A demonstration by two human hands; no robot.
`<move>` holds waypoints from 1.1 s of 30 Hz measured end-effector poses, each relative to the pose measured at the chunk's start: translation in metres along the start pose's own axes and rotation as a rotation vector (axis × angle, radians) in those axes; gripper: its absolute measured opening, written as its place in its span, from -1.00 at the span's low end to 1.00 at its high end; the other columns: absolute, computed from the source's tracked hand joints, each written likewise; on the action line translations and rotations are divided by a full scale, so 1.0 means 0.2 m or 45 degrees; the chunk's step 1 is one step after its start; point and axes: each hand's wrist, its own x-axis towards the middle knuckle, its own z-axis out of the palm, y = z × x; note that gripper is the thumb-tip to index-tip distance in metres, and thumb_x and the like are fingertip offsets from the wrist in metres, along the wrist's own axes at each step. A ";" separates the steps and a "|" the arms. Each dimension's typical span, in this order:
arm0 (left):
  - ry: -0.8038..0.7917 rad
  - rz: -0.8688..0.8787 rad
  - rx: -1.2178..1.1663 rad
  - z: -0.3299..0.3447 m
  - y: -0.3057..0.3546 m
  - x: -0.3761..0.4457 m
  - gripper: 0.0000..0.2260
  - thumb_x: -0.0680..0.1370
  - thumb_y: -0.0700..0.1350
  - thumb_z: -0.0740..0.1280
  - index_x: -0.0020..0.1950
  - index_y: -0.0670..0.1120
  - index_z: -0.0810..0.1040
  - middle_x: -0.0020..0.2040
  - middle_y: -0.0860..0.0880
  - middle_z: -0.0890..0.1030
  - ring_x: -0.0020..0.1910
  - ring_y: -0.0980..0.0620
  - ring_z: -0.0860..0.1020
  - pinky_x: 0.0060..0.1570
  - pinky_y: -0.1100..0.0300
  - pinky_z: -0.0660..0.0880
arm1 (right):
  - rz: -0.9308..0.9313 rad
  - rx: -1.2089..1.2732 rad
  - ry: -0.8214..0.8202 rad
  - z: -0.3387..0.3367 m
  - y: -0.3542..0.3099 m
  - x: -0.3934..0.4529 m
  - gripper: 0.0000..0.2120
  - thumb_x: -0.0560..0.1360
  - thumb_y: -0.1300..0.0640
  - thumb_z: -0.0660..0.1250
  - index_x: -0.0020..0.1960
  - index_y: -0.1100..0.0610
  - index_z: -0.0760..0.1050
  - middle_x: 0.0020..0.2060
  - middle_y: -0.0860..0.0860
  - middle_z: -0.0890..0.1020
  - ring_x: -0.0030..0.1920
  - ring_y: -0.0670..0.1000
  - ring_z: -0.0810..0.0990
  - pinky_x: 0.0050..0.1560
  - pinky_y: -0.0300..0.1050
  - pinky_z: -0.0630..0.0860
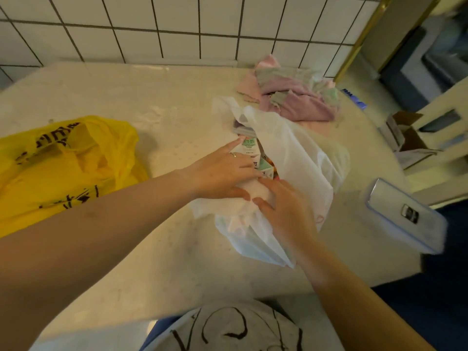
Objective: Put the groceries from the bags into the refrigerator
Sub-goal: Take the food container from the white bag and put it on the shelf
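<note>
Reaching into the thin white plastic bag, my flat left hand rests on the green-and-white carton, lengthwise away from me, while my right hand presses the bag's near edge without gripping.

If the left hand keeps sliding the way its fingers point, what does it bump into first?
The left hand points right and away, into the open white bag. Its fingers already touch the milk carton there, so that carton comes first, probably; depth inside the bag is hard to judge.
</note>
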 end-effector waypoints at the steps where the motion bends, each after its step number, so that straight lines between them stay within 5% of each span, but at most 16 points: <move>1: 0.072 0.011 0.024 0.00 -0.01 -0.02 -0.61 0.49 0.14 0.28 0.19 -0.07 0.57 -0.04 -0.10 0.60 -0.12 -0.09 0.62 0.40 -0.12 0.06 | -0.107 -0.062 0.078 -0.01 -0.01 -0.01 -0.63 0.48 0.05 0.35 0.27 0.06 0.47 0.09 0.02 0.58 0.08 0.06 0.54 0.08 -0.04 0.48; 4: 0.213 0.037 0.075 -0.01 -0.04 -0.10 -0.78 0.48 -0.05 0.34 0.08 -0.07 0.63 -0.22 -0.08 0.55 -0.36 -0.07 0.56 0.28 -0.24 0.31 | -0.384 -0.180 0.235 0.01 -0.04 -0.04 -0.69 0.42 0.07 0.35 0.14 0.09 0.56 -0.01 0.02 0.63 -0.01 0.06 0.59 0.00 -0.06 0.51; 7: 0.244 0.013 0.086 -0.01 -0.07 -0.23 -0.75 0.51 -0.22 0.24 0.09 -0.06 0.64 -0.29 -0.07 0.49 -0.45 -0.06 0.47 0.31 -0.20 0.23 | -0.491 -0.156 0.178 0.07 -0.09 -0.05 -0.74 0.43 0.10 0.33 0.10 0.08 0.60 -0.09 0.00 0.63 -0.08 0.05 0.59 -0.09 -0.07 0.56; 9: 0.205 -0.010 0.104 0.01 -0.08 -0.31 -0.76 0.42 -0.28 0.41 0.05 -0.05 0.65 -0.23 -0.10 0.52 -0.35 -0.09 0.53 0.30 -0.22 0.25 | -0.506 -0.134 0.098 0.10 -0.12 -0.07 -0.75 0.47 0.07 0.23 0.07 0.07 0.61 -0.10 -0.02 0.61 -0.11 0.02 0.59 -0.18 -0.11 0.56; 11: 0.156 -0.052 0.096 0.03 -0.07 -0.35 -0.64 0.38 -0.17 0.51 0.15 -0.05 0.58 0.03 -0.18 0.58 -0.02 -0.16 0.59 0.32 -0.21 0.25 | -0.509 -0.079 0.020 0.14 -0.15 -0.09 -0.71 0.49 0.06 0.17 0.05 0.07 0.63 -0.02 -0.02 0.62 -0.04 0.00 0.59 -0.12 -0.15 0.54; 13: 0.082 -0.071 0.086 0.06 -0.05 -0.37 -0.42 0.38 -0.03 0.49 0.34 -0.06 0.38 0.35 -0.20 0.43 0.34 -0.16 0.40 0.38 -0.16 0.15 | -0.559 -0.078 0.007 0.19 -0.16 -0.10 -0.73 0.49 0.09 0.19 0.03 0.10 0.63 0.03 0.00 0.63 0.05 0.00 0.60 0.02 -0.21 0.47; 15: -0.029 -0.064 0.101 0.08 -0.03 -0.34 -0.28 0.42 0.07 0.42 0.48 -0.06 0.17 0.48 -0.16 0.25 0.47 -0.12 0.18 0.42 -0.15 0.06 | -0.612 -0.088 -0.007 0.23 -0.16 -0.12 -0.75 0.47 0.12 0.21 0.01 0.12 0.64 0.03 0.01 0.64 0.09 0.01 0.60 0.10 -0.23 0.43; 20: -0.240 -0.093 0.008 0.19 0.03 -0.37 -0.19 0.50 0.05 0.35 0.53 -0.10 -0.13 0.49 -0.17 0.22 0.48 -0.11 0.18 0.41 -0.16 0.01 | -0.705 -0.170 -0.092 0.31 -0.16 -0.12 -0.69 0.48 0.14 0.14 0.02 0.13 0.63 0.01 0.02 0.65 0.01 0.00 0.63 -0.02 -0.14 0.58; 22: -0.343 -0.133 -0.050 0.23 0.06 -0.40 -0.16 0.52 0.01 0.34 0.50 -0.08 -0.25 0.52 -0.16 0.14 0.50 -0.11 0.10 0.42 -0.08 -0.10 | -0.757 -0.186 -0.107 0.34 -0.15 -0.13 -0.78 0.44 0.21 0.27 0.03 0.15 0.62 0.00 0.04 0.66 -0.05 0.00 0.64 -0.11 -0.14 0.60; 26: -0.368 -0.219 -0.062 0.26 0.11 -0.45 -0.24 0.56 0.00 0.28 0.46 -0.08 -0.26 0.54 -0.11 0.03 0.52 -0.08 -0.01 0.40 -0.05 -0.20 | -0.815 -0.235 -0.246 0.40 -0.12 -0.17 -0.58 0.29 0.34 0.48 0.14 0.20 0.57 0.08 0.08 0.63 0.03 0.02 0.63 -0.05 -0.12 0.60; 30: -0.396 -0.223 -0.059 0.25 0.10 -0.47 -0.18 0.52 0.02 0.32 0.49 -0.07 -0.25 0.54 -0.07 -0.01 0.51 -0.03 -0.06 0.41 -0.07 -0.19 | -0.875 -0.260 -0.248 0.39 -0.14 -0.17 -0.58 0.33 0.24 0.48 0.18 0.20 0.55 0.11 0.08 0.62 0.09 0.01 0.60 0.06 -0.15 0.55; 33: -0.436 -0.317 -0.098 0.23 0.02 -0.52 -0.21 0.52 0.28 0.14 0.51 0.01 -0.30 0.53 0.02 -0.12 0.51 0.04 -0.14 0.45 -0.04 -0.22 | -0.922 -0.207 -0.232 0.24 -0.16 -0.14 -0.64 0.48 0.05 0.27 0.23 0.16 0.51 0.18 0.06 0.58 0.15 0.00 0.57 0.11 -0.14 0.51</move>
